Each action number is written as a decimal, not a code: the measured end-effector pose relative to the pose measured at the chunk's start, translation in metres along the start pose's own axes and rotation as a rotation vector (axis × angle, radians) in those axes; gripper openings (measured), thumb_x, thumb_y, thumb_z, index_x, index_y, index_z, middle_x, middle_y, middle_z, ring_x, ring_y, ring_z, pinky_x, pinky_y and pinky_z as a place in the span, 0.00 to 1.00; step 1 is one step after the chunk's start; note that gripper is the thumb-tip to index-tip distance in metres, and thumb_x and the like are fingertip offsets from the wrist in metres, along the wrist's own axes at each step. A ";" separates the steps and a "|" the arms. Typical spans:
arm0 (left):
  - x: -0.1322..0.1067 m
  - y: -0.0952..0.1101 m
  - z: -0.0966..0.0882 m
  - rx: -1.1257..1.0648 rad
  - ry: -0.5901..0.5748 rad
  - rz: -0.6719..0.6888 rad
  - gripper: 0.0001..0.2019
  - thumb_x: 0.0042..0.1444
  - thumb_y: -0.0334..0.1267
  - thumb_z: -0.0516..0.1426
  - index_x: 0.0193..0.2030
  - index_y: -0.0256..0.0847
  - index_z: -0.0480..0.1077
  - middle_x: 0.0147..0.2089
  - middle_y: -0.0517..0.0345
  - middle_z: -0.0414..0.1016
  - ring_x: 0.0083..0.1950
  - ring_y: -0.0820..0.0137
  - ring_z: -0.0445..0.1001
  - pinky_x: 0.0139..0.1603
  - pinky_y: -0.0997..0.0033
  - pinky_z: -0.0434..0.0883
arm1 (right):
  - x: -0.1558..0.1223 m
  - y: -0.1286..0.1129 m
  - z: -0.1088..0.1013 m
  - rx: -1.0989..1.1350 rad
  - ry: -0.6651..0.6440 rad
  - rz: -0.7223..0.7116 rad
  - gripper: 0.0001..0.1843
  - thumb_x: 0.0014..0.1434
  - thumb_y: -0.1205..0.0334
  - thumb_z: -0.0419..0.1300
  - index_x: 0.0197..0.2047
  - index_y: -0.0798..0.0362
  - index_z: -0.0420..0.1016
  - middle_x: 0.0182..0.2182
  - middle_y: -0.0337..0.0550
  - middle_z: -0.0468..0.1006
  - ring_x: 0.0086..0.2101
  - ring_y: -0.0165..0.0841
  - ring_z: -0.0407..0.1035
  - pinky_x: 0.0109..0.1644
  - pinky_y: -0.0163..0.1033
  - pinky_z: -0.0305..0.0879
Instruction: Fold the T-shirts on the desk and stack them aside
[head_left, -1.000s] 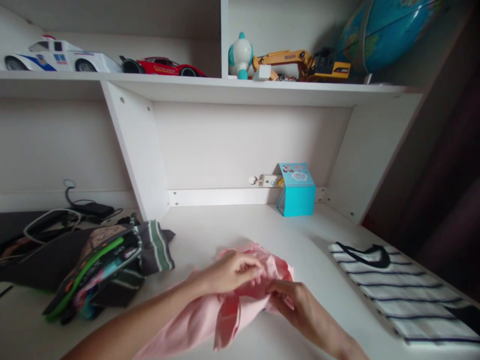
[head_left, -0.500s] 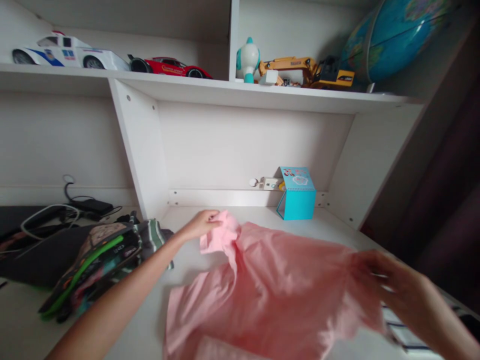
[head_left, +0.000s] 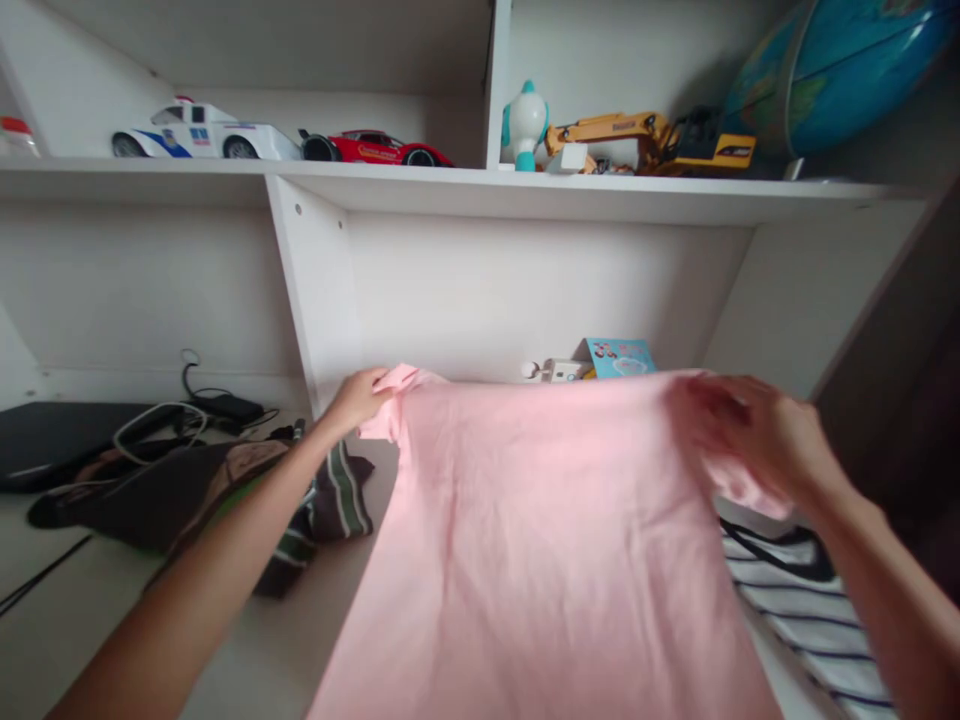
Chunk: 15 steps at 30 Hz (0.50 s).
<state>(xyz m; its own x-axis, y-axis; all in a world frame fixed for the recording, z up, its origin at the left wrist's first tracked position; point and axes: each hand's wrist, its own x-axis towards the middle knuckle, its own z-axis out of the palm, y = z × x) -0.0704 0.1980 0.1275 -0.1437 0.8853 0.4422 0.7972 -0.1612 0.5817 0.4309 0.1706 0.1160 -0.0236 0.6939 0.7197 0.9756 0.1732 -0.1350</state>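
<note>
A pink shirt point(head_left: 547, 530) hangs spread out above the white desk point(head_left: 247, 650), stretched between both hands. My left hand point(head_left: 356, 398) pinches its upper left corner, fingers closed on the cloth. My right hand point(head_left: 765, 430) grips the upper right corner, slightly blurred. The shirt covers most of the desk's middle and hides part of the blue box point(head_left: 621, 356) behind it.
A pile of dark and striped clothes point(head_left: 300, 510) lies at the left with cables point(head_left: 187, 420) and a black laptop point(head_left: 60, 440). A folded striped shirt point(head_left: 810, 610) lies at the right. On the shelf point(head_left: 450, 185) above stand toy cars point(head_left: 202, 135), a yellow excavator point(head_left: 652, 140) and a globe point(head_left: 847, 70).
The pink shirt was bunched on the desk, then my hands drew apart and lifted it, so it now hangs stretched wide in the air.
</note>
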 end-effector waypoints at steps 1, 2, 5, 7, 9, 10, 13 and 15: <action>0.005 -0.002 0.017 0.075 -0.003 -0.015 0.18 0.48 0.32 0.57 0.48 0.37 0.71 0.44 0.49 0.75 0.49 0.54 0.71 0.50 0.58 0.66 | 0.008 -0.005 0.018 -0.018 -0.015 -0.009 0.16 0.60 0.66 0.50 0.50 0.56 0.71 0.48 0.52 0.73 0.47 0.40 0.69 0.50 0.45 0.66; 0.006 -0.002 0.033 0.147 -0.009 -0.023 0.23 0.49 0.30 0.56 0.54 0.37 0.66 0.51 0.43 0.72 0.55 0.51 0.67 0.53 0.54 0.63 | 0.012 -0.009 0.035 -0.034 -0.038 -0.020 0.16 0.61 0.67 0.51 0.51 0.56 0.70 0.52 0.52 0.70 0.51 0.41 0.65 0.54 0.48 0.62; -0.008 0.002 0.081 0.280 -0.115 0.047 0.31 0.52 0.29 0.53 0.64 0.33 0.53 0.64 0.35 0.57 0.65 0.50 0.54 0.60 0.51 0.55 | -0.001 -0.027 0.084 -0.046 -0.158 -0.067 0.16 0.63 0.63 0.54 0.54 0.55 0.66 0.56 0.49 0.65 0.54 0.40 0.61 0.56 0.54 0.60; -0.027 0.007 0.110 0.312 -0.264 0.157 0.29 0.56 0.34 0.52 0.65 0.35 0.53 0.67 0.39 0.54 0.68 0.56 0.50 0.63 0.57 0.52 | -0.027 -0.041 0.110 -0.022 -0.290 -0.138 0.16 0.63 0.61 0.54 0.53 0.54 0.67 0.56 0.49 0.66 0.55 0.39 0.61 0.57 0.52 0.60; -0.047 0.008 0.134 0.329 -0.417 0.254 0.29 0.56 0.41 0.53 0.64 0.41 0.54 0.69 0.46 0.50 0.69 0.57 0.45 0.65 0.55 0.49 | -0.059 -0.057 0.128 0.012 -0.435 -0.212 0.19 0.63 0.58 0.54 0.55 0.54 0.67 0.58 0.53 0.65 0.58 0.40 0.59 0.59 0.49 0.58; -0.057 0.006 0.143 0.339 -0.485 0.284 0.30 0.55 0.45 0.54 0.65 0.44 0.54 0.70 0.47 0.48 0.70 0.55 0.42 0.65 0.50 0.47 | -0.075 -0.064 0.134 0.030 -0.506 -0.242 0.22 0.62 0.55 0.53 0.57 0.54 0.66 0.59 0.54 0.63 0.59 0.41 0.56 0.60 0.48 0.58; -0.081 -0.005 0.161 0.378 -0.636 0.299 0.33 0.55 0.56 0.52 0.66 0.48 0.53 0.70 0.42 0.42 0.70 0.46 0.37 0.61 0.34 0.44 | -0.116 -0.075 0.141 0.074 -0.690 -0.279 0.31 0.62 0.46 0.49 0.65 0.47 0.55 0.64 0.51 0.54 0.62 0.46 0.49 0.59 0.53 0.57; -0.094 -0.011 0.161 0.406 -0.689 0.277 0.34 0.56 0.60 0.46 0.67 0.47 0.50 0.70 0.37 0.40 0.69 0.43 0.37 0.59 0.33 0.45 | -0.130 -0.072 0.138 0.097 -0.781 -0.273 0.32 0.62 0.43 0.45 0.67 0.43 0.47 0.66 0.48 0.47 0.63 0.48 0.43 0.58 0.59 0.55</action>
<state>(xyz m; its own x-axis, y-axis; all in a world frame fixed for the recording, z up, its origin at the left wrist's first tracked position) 0.0288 0.1867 -0.0303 0.3728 0.9260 -0.0591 0.9185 -0.3592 0.1653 0.3337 0.1647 -0.0616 -0.4361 0.8979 0.0606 0.8913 0.4402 -0.1085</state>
